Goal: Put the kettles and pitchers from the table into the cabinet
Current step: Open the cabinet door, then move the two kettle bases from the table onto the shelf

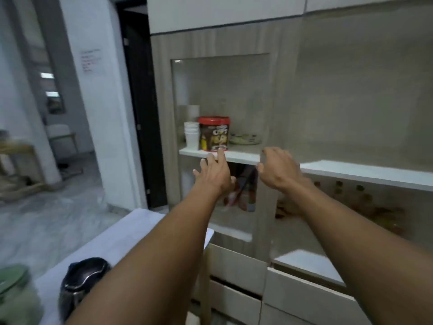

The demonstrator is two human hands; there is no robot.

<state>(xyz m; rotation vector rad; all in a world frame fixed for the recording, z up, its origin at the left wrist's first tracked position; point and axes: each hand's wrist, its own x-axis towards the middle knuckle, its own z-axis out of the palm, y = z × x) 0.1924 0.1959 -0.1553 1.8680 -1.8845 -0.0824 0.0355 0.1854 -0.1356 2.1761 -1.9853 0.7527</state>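
Both my arms stretch toward a wood-grain cabinet (164,95) with a glass-fronted compartment. My left hand (214,172) is open with fingers spread, just below the white shelf (243,157). My right hand (278,170) has its fingers curled at the right edge of the glass door (222,90); whether it touches the door is unclear. Neither hand holds anything. A black kettle (80,285) stands on the white table (121,242) at the lower left. Beside it is a green pitcher (16,294), partly cut off by the frame.
On the shelf stand stacked white cups (191,134), a red-lidded cereal tub (213,133) and plates (244,138). Dark items sit below the shelf behind my hands. White drawers (236,266) lie beneath. A dark doorway (138,113) opens left of the cabinet.
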